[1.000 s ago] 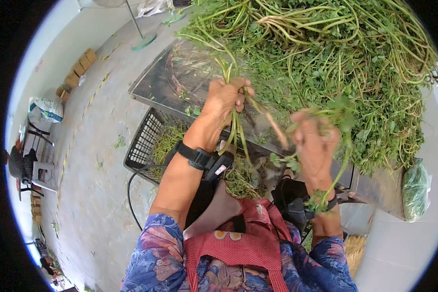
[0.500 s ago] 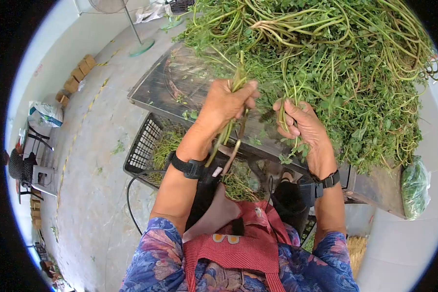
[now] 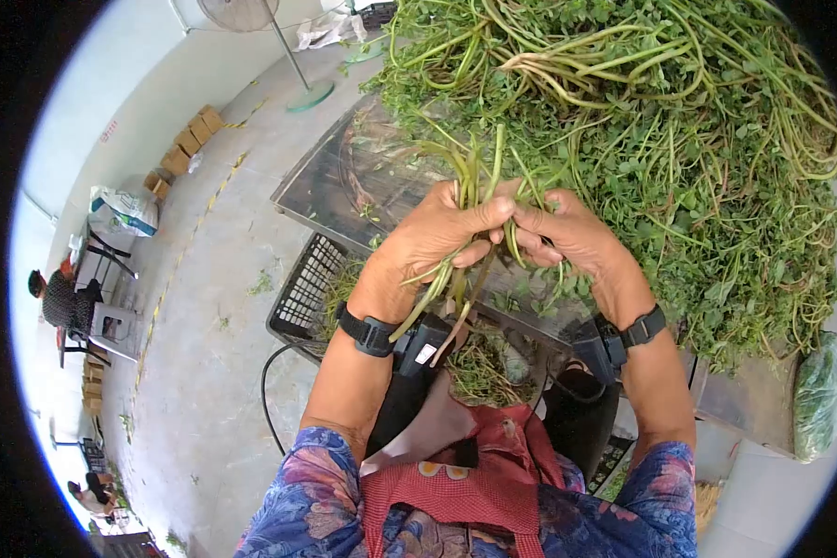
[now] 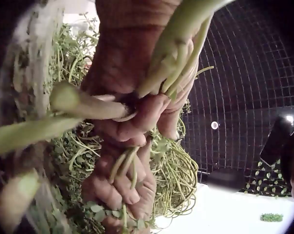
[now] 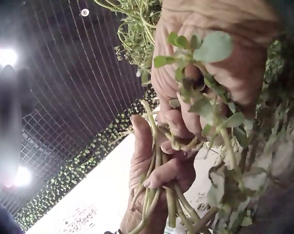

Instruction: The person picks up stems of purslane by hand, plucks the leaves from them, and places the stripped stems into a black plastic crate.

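In the head view my left hand (image 3: 437,232) grips a bunch of thick green stems (image 3: 498,158), cut ends sticking out above and below the fist. Close against it, my right hand (image 3: 577,232) pinches thinner stems with small rounded leaves, which look like purslane. The thumbs meet over the stems. In the right wrist view leafy sprigs (image 5: 225,117) hang across the right palm, while the left fingers (image 5: 166,173) curl round the bunch. In the left wrist view several short stems (image 4: 125,165) poke between the right fingers.
A big heap of the same greens (image 3: 679,186) covers much of the dark table (image 3: 316,186). Below its near edge sits a black crate (image 3: 312,288) with loose stems. A plastic bag of greens (image 3: 818,400) is at the right; a standing fan (image 3: 293,65) is farther back.
My right hand came up from lower right with leafy stems, then moved left until it met the left hand. The left hand kept its bunch throughout. The head view shifted slightly.
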`<state>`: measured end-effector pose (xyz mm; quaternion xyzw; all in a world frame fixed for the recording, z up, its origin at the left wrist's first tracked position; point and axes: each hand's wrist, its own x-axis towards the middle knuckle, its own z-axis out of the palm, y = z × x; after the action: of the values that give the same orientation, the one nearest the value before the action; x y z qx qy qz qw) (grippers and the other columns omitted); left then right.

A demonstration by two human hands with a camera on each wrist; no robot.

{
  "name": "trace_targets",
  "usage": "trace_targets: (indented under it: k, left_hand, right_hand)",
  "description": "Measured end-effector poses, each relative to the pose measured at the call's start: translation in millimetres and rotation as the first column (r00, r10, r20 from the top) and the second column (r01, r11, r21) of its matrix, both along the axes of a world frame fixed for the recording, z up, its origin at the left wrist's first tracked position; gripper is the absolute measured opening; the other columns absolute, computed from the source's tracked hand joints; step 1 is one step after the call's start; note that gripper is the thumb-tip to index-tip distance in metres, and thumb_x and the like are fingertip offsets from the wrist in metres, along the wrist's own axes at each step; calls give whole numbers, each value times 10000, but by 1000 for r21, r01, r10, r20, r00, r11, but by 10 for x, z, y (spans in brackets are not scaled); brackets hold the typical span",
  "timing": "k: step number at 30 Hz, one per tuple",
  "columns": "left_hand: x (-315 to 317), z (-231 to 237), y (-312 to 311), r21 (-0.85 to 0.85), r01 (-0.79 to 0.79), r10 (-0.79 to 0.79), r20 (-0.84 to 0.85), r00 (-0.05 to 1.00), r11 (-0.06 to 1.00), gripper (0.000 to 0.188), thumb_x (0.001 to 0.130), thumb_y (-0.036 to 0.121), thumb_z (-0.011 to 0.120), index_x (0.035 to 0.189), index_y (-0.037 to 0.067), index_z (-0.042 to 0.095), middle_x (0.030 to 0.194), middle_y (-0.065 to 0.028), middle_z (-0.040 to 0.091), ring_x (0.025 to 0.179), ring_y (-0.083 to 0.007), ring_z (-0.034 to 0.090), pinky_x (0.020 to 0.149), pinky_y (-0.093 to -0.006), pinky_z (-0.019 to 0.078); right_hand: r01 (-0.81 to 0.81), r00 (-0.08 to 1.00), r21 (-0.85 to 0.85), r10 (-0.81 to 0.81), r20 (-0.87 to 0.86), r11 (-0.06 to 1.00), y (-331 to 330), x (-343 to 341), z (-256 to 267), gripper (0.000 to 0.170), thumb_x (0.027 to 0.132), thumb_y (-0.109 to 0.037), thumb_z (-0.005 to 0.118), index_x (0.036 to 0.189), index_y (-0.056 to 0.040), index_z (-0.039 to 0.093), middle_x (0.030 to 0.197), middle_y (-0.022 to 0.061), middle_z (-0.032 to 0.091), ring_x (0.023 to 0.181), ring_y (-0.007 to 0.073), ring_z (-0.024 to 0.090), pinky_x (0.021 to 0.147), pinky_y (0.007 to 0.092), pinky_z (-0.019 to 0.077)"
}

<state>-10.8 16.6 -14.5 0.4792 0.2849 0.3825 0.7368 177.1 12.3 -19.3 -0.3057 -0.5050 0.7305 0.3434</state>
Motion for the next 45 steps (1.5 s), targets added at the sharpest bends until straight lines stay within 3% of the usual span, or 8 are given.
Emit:
trace_targets:
  k: [16,21,26,28,32,36,42,45]
  left_hand:
    - [197,-105,14,-6,-188,187,-58,981,982,107,852,114,626,873,13,598,746,-82,639,556,-84,558,336,-176,331]
    - [208,-38,-29,15,-202,202,-89,975,979,147,878,149,597,916,11,564,774,-128,648,482,-126,561,306,-186,295]
    - [139,-95,31,-51,-99,98,-24,995,994,159,885,168,590,907,17,546,765,-150,646,470,-135,580,295,-188,276]
    - [177,-61,15,2,-185,185,37,982,983,198,877,175,605,927,-13,565,661,-132,624,458,-126,590,305,-174,317]
    - [59,-56,75,83,-54,56,-26,998,995,170,871,139,609,923,-17,565,712,-156,646,455,-108,559,309,-165,311]
    - [46,-44,78,130,-24,44,-152,987,991,161,862,118,614,918,-26,567,758,-159,655,470,-95,552,313,-170,327]
    - [64,-112,102,104,-136,147,-114,983,985,130,840,73,628,910,-22,574,753,-143,658,468,-80,542,331,-170,339]
    - [71,-106,93,109,-139,151,-117,982,984,129,835,64,633,910,-22,574,742,-140,655,461,-80,535,330,-171,336]
  right_hand:
    - [232,931,252,-290,221,939,-45,-17,-222,244,847,-244,624,850,-1,644,581,-33,472,485,44,362,430,236,262]
    - [318,797,708,-582,161,631,5,-44,-326,279,823,-241,637,818,38,645,608,45,582,545,116,483,511,308,408]
    - [130,679,625,-529,510,770,-53,38,-141,262,829,-210,631,845,51,644,705,85,648,636,102,534,606,293,459]
    - [247,829,644,-502,246,724,-42,3,-182,249,837,-194,624,884,49,650,713,61,645,637,86,515,612,292,454]
    - [329,876,385,-431,216,862,-102,26,-66,237,846,-210,628,946,0,668,671,-13,592,611,48,473,557,232,416]
    - [390,891,257,-433,140,884,-68,29,-103,244,854,-236,627,940,-10,662,577,-61,485,456,17,323,415,187,237]
    - [546,837,185,-544,-69,817,-32,85,-128,296,880,-313,599,964,-33,648,523,-93,364,402,14,247,385,199,148]
    - [591,785,388,-616,-72,708,-59,140,-2,244,869,-244,622,981,-31,662,669,-19,578,534,51,466,496,203,369]
